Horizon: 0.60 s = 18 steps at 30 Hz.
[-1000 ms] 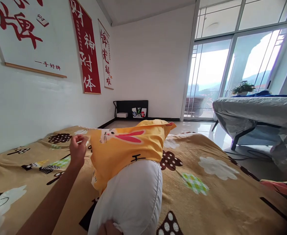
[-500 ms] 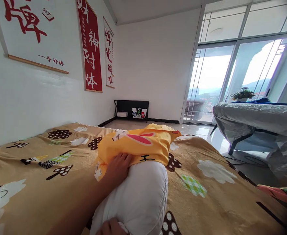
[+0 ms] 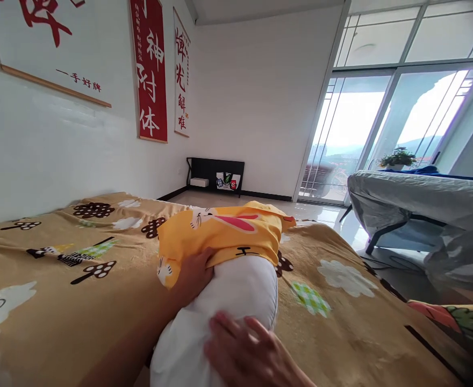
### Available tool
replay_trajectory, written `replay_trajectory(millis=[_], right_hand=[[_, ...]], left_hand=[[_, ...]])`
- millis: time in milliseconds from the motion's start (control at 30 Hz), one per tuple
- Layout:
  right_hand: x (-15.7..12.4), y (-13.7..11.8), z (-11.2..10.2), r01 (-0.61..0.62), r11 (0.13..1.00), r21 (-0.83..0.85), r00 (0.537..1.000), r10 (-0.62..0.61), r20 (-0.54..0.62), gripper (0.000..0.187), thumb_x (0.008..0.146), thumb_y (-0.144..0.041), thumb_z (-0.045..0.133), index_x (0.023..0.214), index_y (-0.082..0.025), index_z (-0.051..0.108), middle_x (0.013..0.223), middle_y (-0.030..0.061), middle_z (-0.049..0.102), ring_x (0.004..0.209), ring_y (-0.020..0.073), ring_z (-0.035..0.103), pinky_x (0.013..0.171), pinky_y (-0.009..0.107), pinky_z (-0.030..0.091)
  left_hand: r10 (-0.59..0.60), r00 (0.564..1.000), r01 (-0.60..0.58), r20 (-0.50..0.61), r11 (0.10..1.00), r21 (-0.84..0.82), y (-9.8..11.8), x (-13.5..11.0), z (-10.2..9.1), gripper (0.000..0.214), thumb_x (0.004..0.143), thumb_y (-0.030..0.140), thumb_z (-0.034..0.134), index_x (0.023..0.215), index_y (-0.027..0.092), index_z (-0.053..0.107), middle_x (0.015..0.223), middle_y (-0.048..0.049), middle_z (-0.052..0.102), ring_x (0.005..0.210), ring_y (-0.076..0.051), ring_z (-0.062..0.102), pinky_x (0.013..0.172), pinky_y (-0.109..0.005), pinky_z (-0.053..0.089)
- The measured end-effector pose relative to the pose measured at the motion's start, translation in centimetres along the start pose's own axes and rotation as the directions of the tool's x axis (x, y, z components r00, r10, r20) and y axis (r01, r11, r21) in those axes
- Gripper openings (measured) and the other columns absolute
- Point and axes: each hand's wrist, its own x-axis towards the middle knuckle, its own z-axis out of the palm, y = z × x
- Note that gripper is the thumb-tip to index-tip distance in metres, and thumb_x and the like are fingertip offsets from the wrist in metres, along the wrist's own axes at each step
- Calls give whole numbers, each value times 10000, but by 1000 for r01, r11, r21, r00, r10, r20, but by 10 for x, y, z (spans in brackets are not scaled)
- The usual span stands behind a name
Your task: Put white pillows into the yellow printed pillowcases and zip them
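Note:
A white pillow (image 3: pixel 240 282) lies on the bed, its far end inside a yellow pillowcase (image 3: pixel 220 234) printed with rabbit faces and pink ears. At the case's near left edge, my left hand (image 3: pixel 194 275) grips the fabric beside the pillow; most of its fingers are hidden by the cloth. My right hand (image 3: pixel 246 346) rests over the near part of the white pillow, fingers apart and slightly bent, partly blurred. The pillow's near end runs out of view at the bottom.
A tan patterned blanket (image 3: pixel 79 290) covers the bed. Ahead stands a low black shelf (image 3: pixel 216 174) against the wall. To the right is a table under a plastic cover (image 3: pixel 406 188), with a potted plant (image 3: pixel 398 157). Scrolls (image 3: pixel 151 80) hang at left.
My right hand has come up from the bottom edge onto the pillow, its fingers now spread. My left hand's fingers have slipped from on top of the pillowcase to behind its edge.

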Motion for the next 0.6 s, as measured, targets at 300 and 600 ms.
replay_trajectory(millis=[300, 600], right_hand=[[8, 39, 21, -184, 974, 135, 965, 205, -164, 315, 889, -180, 323, 858, -149, 634, 641, 29, 645, 577, 140, 573, 646, 297, 415], [52, 64, 29, -670, 717, -193, 543, 651, 531, 174, 827, -185, 521, 833, -202, 694, 783, 84, 725, 749, 215, 671, 662, 292, 389]], left_hand=[[59, 998, -30, 33, 818, -574, 11, 0, -6, 309, 772, 411, 590, 594, 163, 541, 544, 47, 412, 557, -99, 376, 518, -220, 293], [-67, 996, 9, -66, 767, -641, 16, -5, -26, 407, 749, 463, 606, 558, 178, 387, 547, 60, 312, 542, -76, 304, 495, -202, 245]])
